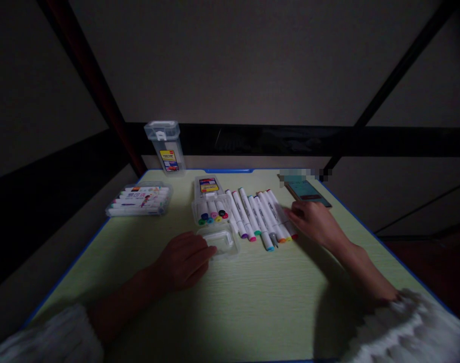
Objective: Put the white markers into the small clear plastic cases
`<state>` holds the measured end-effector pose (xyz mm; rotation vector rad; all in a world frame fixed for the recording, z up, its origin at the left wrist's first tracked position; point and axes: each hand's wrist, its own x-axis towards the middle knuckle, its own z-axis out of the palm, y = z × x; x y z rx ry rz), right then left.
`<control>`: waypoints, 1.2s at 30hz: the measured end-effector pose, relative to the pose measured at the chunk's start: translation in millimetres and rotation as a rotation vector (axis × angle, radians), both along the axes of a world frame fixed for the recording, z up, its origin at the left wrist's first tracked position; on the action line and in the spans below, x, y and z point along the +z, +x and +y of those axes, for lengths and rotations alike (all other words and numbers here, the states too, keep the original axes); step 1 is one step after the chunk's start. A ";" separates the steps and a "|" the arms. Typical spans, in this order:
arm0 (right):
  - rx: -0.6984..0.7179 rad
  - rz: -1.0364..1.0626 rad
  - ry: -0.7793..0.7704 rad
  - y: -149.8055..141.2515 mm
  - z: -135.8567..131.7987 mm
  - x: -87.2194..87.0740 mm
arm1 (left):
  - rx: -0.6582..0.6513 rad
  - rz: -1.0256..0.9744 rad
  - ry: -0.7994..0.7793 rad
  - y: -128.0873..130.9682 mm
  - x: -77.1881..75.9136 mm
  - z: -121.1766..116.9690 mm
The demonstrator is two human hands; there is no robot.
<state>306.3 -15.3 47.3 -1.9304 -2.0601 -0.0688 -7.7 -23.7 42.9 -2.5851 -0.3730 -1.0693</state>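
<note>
Loose markers (249, 211): At least eight white-barreled pens lie side by side at mid-table, right of an open case.
Marker direction: Their long axes run from the far edge toward the wearer, near ends slanting rightward; bright tips face the wearer, purple at left, red at right.
Open case (209, 185): One, on its back, mouth toward the wearer, showing at least seven colored marker ends.
Clear lid (222, 241): One, spread flat before that mouth.
Left hand (186, 259): Fingers loosely curled, the index finger reaching over the lid's near-left edge; whether it grips the rim cannot be told.
Right hand (315, 222): Fingers bent, thumb and forefinger close together beside the rightmost marker; whether anything is held cannot be told.
Other cases: Two, a flat marker pack (139, 199) at far left and an upright box (169, 151) behind.
Phone (307, 190): One, just beyond the right hand on the pale green table (252, 307).
</note>
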 end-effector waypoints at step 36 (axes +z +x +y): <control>0.343 0.034 0.079 -72.8 -23.0 0.2 | 0.019 0.052 -0.039 1.9 -6.5 -1.5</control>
